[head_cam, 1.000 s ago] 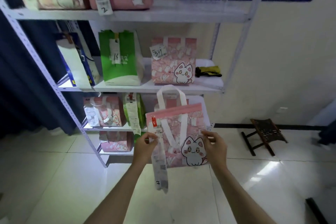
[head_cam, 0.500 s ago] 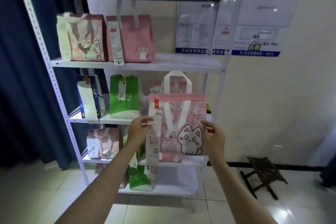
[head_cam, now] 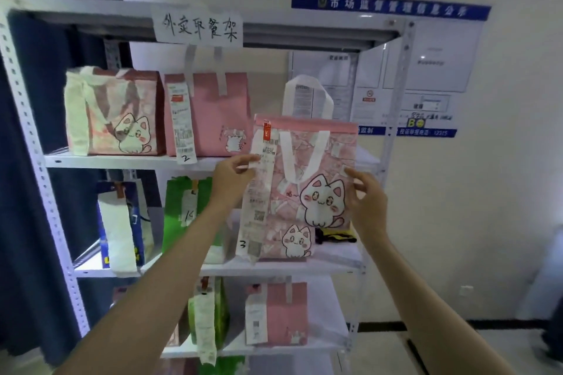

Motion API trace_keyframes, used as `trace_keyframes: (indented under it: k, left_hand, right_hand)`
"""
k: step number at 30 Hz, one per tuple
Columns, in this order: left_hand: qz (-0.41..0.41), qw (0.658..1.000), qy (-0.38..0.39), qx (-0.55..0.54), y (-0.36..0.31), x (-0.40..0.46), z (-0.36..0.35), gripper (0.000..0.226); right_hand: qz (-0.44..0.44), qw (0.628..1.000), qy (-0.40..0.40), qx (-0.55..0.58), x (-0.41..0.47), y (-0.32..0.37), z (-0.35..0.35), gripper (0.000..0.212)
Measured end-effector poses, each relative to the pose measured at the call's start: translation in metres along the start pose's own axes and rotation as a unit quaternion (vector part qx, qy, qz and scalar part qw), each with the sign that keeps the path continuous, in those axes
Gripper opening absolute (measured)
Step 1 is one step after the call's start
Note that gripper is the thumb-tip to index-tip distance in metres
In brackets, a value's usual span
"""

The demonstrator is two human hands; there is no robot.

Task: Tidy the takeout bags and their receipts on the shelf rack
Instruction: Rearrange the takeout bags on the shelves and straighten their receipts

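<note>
I hold a pink takeout bag [head_cam: 316, 158] with a white cat print and white handles in front of the white shelf rack [head_cam: 27, 119], about level with the top shelf board [head_cam: 122, 160]. My left hand [head_cam: 231, 179] pinches its left edge together with the long receipt [head_cam: 259, 192] marked "3" that hangs off the bag. My right hand [head_cam: 368, 201] grips the bag's right edge. The held bag partly hides a second cat-print bag [head_cam: 297, 242] on the middle shelf.
On the top shelf stand a cat-print bag [head_cam: 112, 113] and a pink bag [head_cam: 213, 113] with a receipt marked "2" [head_cam: 181, 125]; the space to their right is free. A blue bag [head_cam: 122, 222], a green bag [head_cam: 179, 216] and a black-yellow item [head_cam: 335, 236] sit on the middle shelf.
Both hands have lifted the cat bag from low in front of the rack up to top-shelf height. My view has tilted upward with it.
</note>
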State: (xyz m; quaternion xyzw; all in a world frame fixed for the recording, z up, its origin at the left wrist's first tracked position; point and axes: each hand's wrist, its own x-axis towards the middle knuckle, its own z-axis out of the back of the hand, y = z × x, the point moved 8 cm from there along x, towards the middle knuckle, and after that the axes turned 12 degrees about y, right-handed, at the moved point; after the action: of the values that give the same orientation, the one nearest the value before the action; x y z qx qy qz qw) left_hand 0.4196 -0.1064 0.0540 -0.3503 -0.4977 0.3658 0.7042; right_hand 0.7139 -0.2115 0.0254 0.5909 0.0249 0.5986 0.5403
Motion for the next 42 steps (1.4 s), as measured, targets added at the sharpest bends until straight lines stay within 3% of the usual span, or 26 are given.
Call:
trace_keyframes:
  k: [6, 17, 22, 27, 34, 37, 42]
  left_hand:
    - [-0.048, 0.998, 0.013, -0.043, -0.027, 0.054, 0.008, 0.032]
    - [-0.108, 0.991, -0.040, -0.067, -0.050, 0.130, -0.012, 0.033]
    - [-0.126, 0.987, -0.080, -0.051, -0.038, 0.154, -0.035, 0.035]
    - [-0.092, 0.987, -0.124, -0.047, -0.005, 0.166, -0.053, 0.036]
    - [-0.086, 0.983, -0.147, 0.065, 0.022, 0.183, -0.075, 0.012]
    - [-0.099, 0.980, -0.133, 0.106, 0.032, 0.188, -0.089, 0.011]
    - [-0.099, 0.969, -0.171, 0.150, 0.043, 0.189, -0.091, 0.008]
  right_hand:
    - [0.033, 0.998, -0.052, -0.016, 0.064, 0.017, 0.006, 0.026]
    - [0.091, 0.991, -0.098, -0.010, 0.148, -0.003, 0.021, 0.025]
    - [0.101, 0.991, -0.086, -0.017, 0.171, -0.029, 0.007, 0.023]
    - [0.098, 0.993, -0.043, -0.053, 0.180, -0.063, -0.019, 0.019]
    - [0.030, 0.990, 0.063, -0.125, 0.185, -0.106, -0.056, 0.016]
    - [0.044, 0.987, 0.063, -0.140, 0.185, -0.111, -0.061, 0.012]
    - [0.018, 0.991, 0.060, -0.119, 0.185, -0.119, -0.063, 0.015]
